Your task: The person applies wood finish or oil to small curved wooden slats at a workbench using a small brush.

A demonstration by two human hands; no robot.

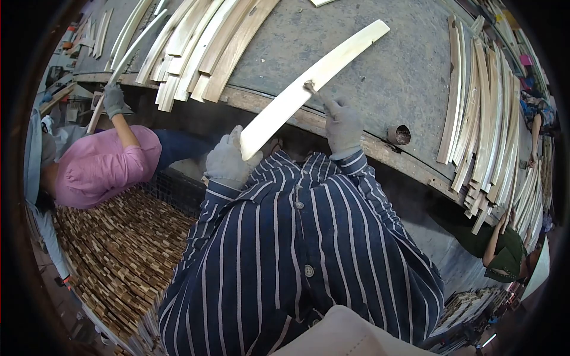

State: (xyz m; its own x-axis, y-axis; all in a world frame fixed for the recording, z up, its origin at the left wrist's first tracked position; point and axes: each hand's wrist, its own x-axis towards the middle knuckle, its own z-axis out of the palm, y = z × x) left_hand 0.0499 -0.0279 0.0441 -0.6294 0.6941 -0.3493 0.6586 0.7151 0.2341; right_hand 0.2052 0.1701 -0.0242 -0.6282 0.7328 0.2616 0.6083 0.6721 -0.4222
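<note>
A long, pale, slightly curved wooden slat (314, 83) slants from my body out over the workbench. My left hand (228, 159), in a grey glove, is closed around its near end. My right hand (343, 126), also gloved, grips a small thin tool (319, 95) with a dark tip, its handle mostly hidden by the fingers. The tip touches the slat's face at a brown patch near the middle. A small dark notch shows on the slat's far edge. To the right of my right hand, a small round tin (399, 134) with dark brown contents rests near the bench edge.
The grey bench (409, 65) has a worn wooden front edge. Slats (208, 53) lie in rows at left, with another stack (481, 118) at right. A co-worker in pink (113, 166) handles a slat at left; another in green (504, 252) is at right. Stacked wood pieces (119, 249) fill the lower left.
</note>
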